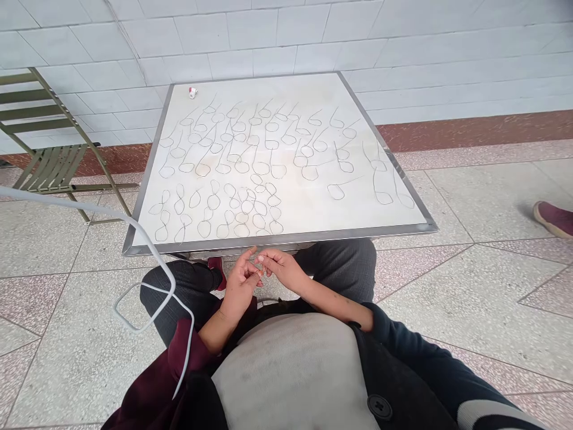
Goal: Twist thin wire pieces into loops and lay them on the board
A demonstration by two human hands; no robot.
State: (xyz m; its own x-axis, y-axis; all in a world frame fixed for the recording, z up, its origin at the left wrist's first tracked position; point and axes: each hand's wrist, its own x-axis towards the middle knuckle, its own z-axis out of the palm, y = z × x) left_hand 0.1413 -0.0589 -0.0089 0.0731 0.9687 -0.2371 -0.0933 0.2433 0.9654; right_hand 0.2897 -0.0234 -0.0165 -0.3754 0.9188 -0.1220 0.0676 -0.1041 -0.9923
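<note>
In front of my belly, just below the near edge of a white table (308, 209), my two hands meet. My left hand (239, 283) is closed in a pinch, its index finger stretching up toward the table edge. Thumb and fingers of my right hand (284, 270) are pressed together against the left fingertips. Whatever they hold is too small and thin to make out. Several thin dark wire loops with straight tails (336, 191) lie in rows on the table. Nearer to me, at the left, several wires twisted into figure-eight shapes (205, 227) are grouped.
A small red-and-white object (193, 92) sits in the table's far left corner. A pale cable (152, 245) hangs across my left side. At the left stands a folding chair (58, 155). Another person's shoe (555, 218) shows at the right. A tiled wall (277, 30) is behind the table.
</note>
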